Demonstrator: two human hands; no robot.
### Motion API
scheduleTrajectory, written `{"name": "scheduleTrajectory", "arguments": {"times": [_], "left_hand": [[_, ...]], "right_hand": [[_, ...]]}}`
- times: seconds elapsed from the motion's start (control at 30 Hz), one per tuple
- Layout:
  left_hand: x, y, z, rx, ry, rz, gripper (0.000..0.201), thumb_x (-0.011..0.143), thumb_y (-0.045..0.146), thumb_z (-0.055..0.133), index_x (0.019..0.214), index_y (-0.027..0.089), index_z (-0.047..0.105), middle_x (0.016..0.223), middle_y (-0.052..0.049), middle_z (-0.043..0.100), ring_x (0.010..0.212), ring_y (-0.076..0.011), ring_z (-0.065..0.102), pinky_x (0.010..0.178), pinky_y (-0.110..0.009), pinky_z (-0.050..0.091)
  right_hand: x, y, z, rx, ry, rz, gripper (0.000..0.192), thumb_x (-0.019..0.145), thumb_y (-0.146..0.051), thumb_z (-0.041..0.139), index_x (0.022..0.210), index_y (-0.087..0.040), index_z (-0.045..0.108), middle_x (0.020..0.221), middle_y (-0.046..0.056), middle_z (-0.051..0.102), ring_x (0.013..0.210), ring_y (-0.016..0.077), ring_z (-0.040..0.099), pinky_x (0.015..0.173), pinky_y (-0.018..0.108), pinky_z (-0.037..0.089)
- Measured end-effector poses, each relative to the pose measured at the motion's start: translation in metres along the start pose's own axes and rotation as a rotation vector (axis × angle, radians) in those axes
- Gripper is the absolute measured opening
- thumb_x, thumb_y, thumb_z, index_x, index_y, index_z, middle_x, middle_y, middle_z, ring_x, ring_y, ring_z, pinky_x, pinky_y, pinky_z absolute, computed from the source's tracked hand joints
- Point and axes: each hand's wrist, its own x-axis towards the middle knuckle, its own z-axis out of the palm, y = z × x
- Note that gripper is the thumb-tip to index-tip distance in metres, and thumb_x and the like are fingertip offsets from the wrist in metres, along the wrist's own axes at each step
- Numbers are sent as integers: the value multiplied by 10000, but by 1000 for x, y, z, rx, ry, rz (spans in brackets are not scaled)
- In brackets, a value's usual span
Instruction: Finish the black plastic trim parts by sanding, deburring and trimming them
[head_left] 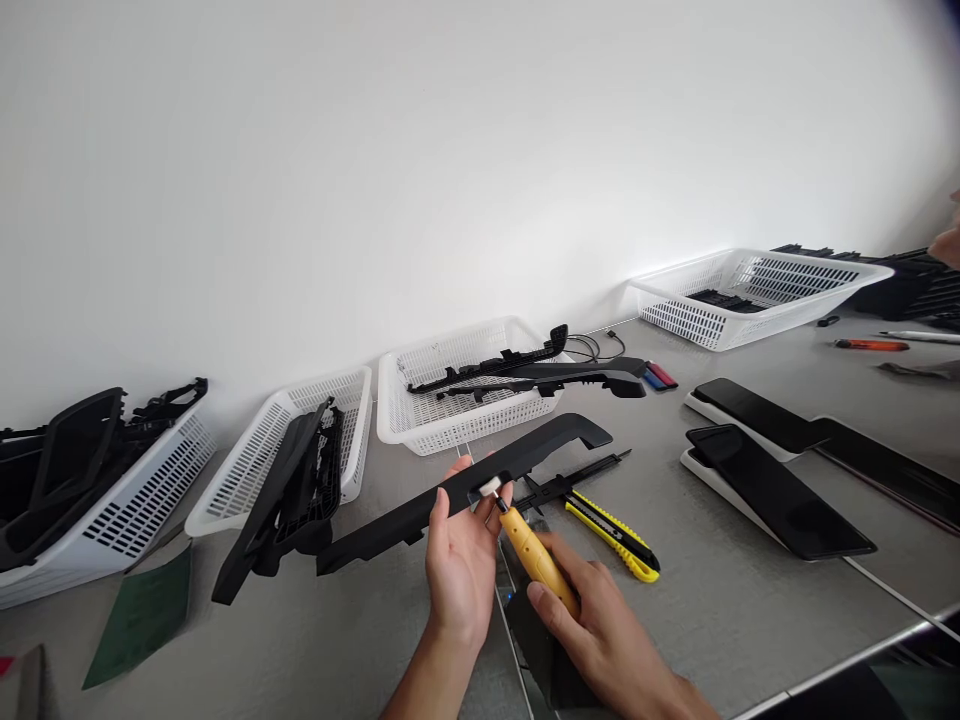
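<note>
My left hand grips a long black plastic trim strip from beneath, near its middle, with the thumb on the near edge. The strip slants up to the right, above the table. Wrapped around the handle of a yellow polishing tool is my right hand. The tool's round white tip sits against the strip beside a small recess; the exact contact is hard to make out. Just right of the tool lies a yellow utility knife, with a black caliper behind it, partly hidden.
White baskets with black plastic parts line the wall, including a far basket at right. Phones on white stands occupy the right side. A green sheet lies at left. Part of another person's hand shows at the right edge.
</note>
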Motion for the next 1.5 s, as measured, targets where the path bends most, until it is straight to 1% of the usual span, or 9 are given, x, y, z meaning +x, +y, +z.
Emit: {"name": "scheduleTrajectory", "arguments": {"times": [0.23, 0.43, 0.6, 0.77, 0.93, 1.03, 1.2, 1.33, 1.5], "left_hand": [[0, 0, 0, 0, 14, -7, 557, 917, 580, 771, 1333, 217, 692, 1220, -137, 783, 1124, -311, 763, 1112, -475, 552], [0, 1, 1, 7, -20, 19, 535, 941, 545, 750, 1342, 199, 675, 1127, -139, 789, 1071, -297, 766, 1082, -451, 559], [0, -1, -1, 13, 12, -13, 581, 914, 589, 770, 1350, 216, 681, 1205, -134, 783, 1095, -304, 766, 1095, -470, 556], [0, 0, -1, 5, -20, 16, 550, 933, 548, 760, 1351, 199, 683, 1135, -142, 791, 1118, -313, 755, 1103, -475, 550], [-1, 0, 0, 34, 0, -2, 570, 919, 579, 760, 1357, 221, 695, 1156, -120, 795, 1133, -317, 759, 1152, -507, 524], [0, -1, 1, 69, -1, 58, 480, 937, 503, 751, 1321, 218, 710, 1207, -123, 799, 1173, -310, 752, 1171, -510, 514], [3, 1, -1, 117, 1, 146, 303, 952, 374, 702, 1198, 210, 769, 1242, -100, 807, 1334, -317, 686, 1240, -534, 460], [3, 1, -3, 145, 14, 135, 320, 934, 368, 700, 1193, 202, 789, 1252, -110, 809, 1362, -335, 667, 1239, -568, 461], [2, 1, -4, 163, 13, 117, 356, 914, 384, 714, 1202, 194, 801, 1275, -124, 803, 1415, -358, 622, 1230, -574, 476]], "right_hand": [[0, 0, 1, 5, -40, -17, 415, 1100, -507, 476, 1361, -225, 634, 885, 14, 723, 736, 212, 642, 739, 324, 482], [1, 1, 1, -5, 35, 30, 444, 1094, -550, 466, 1317, -210, 644, 817, 3, 679, 705, 213, 615, 683, 310, 442], [2, 1, 1, 11, -66, 2, 430, 1105, -536, 453, 1324, -209, 627, 841, 2, 664, 719, 203, 601, 716, 316, 436], [3, 1, 1, 9, 1, 48, 474, 1101, -568, 445, 1327, -193, 625, 823, 3, 661, 719, 211, 604, 694, 317, 430], [2, 1, 1, 7, -25, 0, 411, 1088, -522, 493, 1305, -217, 661, 841, 4, 694, 708, 203, 616, 712, 314, 456], [1, 7, 0, 50, 120, 6, 461, 1070, -567, 508, 1282, -192, 672, 837, 17, 682, 706, 205, 601, 676, 305, 460], [6, 15, -5, 121, 424, 156, 566, 1041, -641, 528, 1296, -156, 671, 802, 22, 665, 661, 199, 552, 610, 298, 450], [12, 14, -9, 97, 521, 173, 575, 1016, -657, 562, 1288, -171, 706, 898, 45, 718, 738, 220, 589, 681, 315, 490], [13, 15, -9, 100, 528, 181, 581, 1023, -650, 568, 1316, -167, 702, 989, 68, 760, 791, 236, 633, 704, 316, 515]]}}
